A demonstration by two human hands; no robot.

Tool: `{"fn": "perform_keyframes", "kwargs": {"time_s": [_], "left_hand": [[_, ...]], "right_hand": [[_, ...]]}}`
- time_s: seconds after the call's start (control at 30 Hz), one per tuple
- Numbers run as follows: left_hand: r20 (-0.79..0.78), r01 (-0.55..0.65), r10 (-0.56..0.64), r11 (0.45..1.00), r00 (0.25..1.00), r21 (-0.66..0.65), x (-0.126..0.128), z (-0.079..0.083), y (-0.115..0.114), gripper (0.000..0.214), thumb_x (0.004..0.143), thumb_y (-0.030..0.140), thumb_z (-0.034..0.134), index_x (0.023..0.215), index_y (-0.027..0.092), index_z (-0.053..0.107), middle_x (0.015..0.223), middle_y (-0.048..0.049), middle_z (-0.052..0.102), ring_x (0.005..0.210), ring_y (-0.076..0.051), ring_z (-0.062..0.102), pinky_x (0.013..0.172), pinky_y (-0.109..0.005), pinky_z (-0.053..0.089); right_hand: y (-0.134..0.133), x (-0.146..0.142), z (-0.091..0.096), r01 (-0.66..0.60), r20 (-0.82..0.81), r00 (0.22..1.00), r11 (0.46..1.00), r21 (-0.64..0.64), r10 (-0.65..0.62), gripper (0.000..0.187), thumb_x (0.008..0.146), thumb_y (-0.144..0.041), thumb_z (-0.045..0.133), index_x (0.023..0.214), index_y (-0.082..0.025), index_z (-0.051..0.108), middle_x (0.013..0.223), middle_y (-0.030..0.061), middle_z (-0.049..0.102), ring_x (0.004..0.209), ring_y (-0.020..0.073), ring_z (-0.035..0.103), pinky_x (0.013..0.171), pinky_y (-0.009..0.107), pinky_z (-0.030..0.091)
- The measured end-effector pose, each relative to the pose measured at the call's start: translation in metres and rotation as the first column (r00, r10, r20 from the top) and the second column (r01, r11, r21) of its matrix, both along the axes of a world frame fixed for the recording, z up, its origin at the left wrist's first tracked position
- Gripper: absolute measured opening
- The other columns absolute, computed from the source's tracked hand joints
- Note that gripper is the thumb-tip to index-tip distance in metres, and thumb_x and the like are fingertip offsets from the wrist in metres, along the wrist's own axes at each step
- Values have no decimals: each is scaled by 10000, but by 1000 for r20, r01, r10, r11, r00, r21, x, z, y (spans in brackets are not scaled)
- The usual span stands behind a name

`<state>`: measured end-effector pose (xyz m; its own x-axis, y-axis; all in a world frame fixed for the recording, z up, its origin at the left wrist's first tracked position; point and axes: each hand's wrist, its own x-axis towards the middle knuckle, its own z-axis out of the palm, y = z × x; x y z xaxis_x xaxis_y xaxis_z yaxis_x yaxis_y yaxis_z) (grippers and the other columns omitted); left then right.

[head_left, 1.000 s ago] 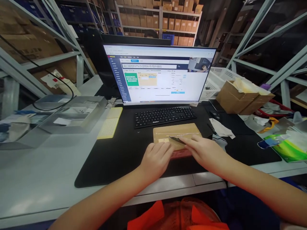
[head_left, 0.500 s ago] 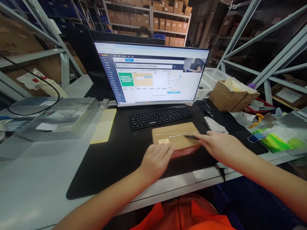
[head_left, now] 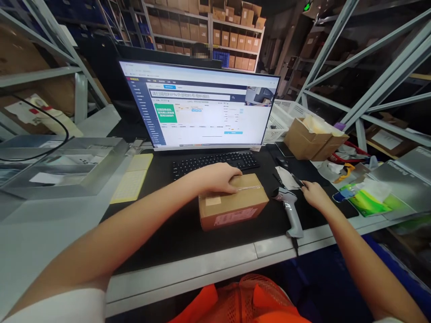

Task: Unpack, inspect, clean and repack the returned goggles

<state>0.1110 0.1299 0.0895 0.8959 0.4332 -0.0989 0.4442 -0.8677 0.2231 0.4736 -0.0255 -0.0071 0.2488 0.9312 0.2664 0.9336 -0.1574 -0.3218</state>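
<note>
While the left hand (head_left: 215,178) lay flat on the cardboard box (head_left: 232,202) — set on the table's black mat (head_left: 168,233) — the right hand (head_left: 311,194), fingers loose, touched a black pen (head_left: 298,181) beside the barcode scanner (head_left: 288,208).

My left hand (head_left: 215,178) rests on the box (head_left: 232,204) mid-frame, keyboard (head_left: 212,161) behind, scanner (head_left: 290,211) right, beside my right hand (head_left: 313,194).

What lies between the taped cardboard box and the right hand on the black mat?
In the head view, a grey handheld barcode scanner lies on the black mat, between the cardboard box and the right hand.
</note>
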Motion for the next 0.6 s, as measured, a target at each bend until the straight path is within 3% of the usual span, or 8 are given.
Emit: {"fn": "perform_keyframes", "kwargs": {"time_s": [0.1,0.17,0.27,0.37,0.47,0.53,0.6], "left_hand": [[-89,29,-18,991,996,134,9,3,-14,462,778,311,660,1219,177,630,863,-106,738,750,-296,690,618,-344,466],[-116,51,-28,979,993,200,11,1,-25,381,818,244,582,1184,149,621,749,-102,704,662,-299,675,596,-354,464],[-102,44,-21,972,995,229,9,-1,-28,377,881,206,462,1234,153,584,742,-99,700,653,-289,675,602,-347,464],[-75,-20,30,991,997,130,2,6,-14,408,898,219,424,1283,176,556,859,-105,732,707,-263,680,595,-317,444],[-10,-48,48,998,999,-40,0,15,7,426,908,235,399,1295,200,574,1050,-102,742,821,-232,684,674,-305,469],[39,-47,52,991,998,-123,2,17,23,415,895,237,398,1235,199,632,1144,-87,732,919,-220,677,767,-297,486],[69,-47,59,986,996,-158,6,10,38,384,871,237,409,1123,176,693,1144,-80,735,939,-216,670,801,-290,488]], "right_hand": [[0,-40,2,-33,-73,997,997,73,38,429,1019,-383,372,1281,-195,654,1323,200,645,1308,355,565,1081,528,451],[0,-80,2,-145,-122,980,985,94,156,469,1035,-443,376,1441,-258,522,1495,126,538,1399,279,497,1148,448,432],[5,-135,-1,-352,-266,890,929,118,371,653,1033,-491,397,1610,-227,242,1660,122,296,1531,265,294,1238,489,310],[13,-159,-1,-433,-360,823,895,104,440,712,1041,-485,369,1638,-190,116,1694,144,181,1566,249,184,1271,501,221],[19,-157,4,-460,-323,823,882,103,467,580,1031,-470,404,1544,-201,374,1691,149,187,1568,280,171,1259,553,213],[21,-153,11,-479,-249,835,871,108,490,453,988,-482,512,1334,-194,565,1678,162,223,1563,335,172,1228,635,215],[20,-150,17,-505,-158,835,849,156,527,336,937,-466,614,1134,-194,612,1640,178,312,1550,366,204,1203,696,201]]}}
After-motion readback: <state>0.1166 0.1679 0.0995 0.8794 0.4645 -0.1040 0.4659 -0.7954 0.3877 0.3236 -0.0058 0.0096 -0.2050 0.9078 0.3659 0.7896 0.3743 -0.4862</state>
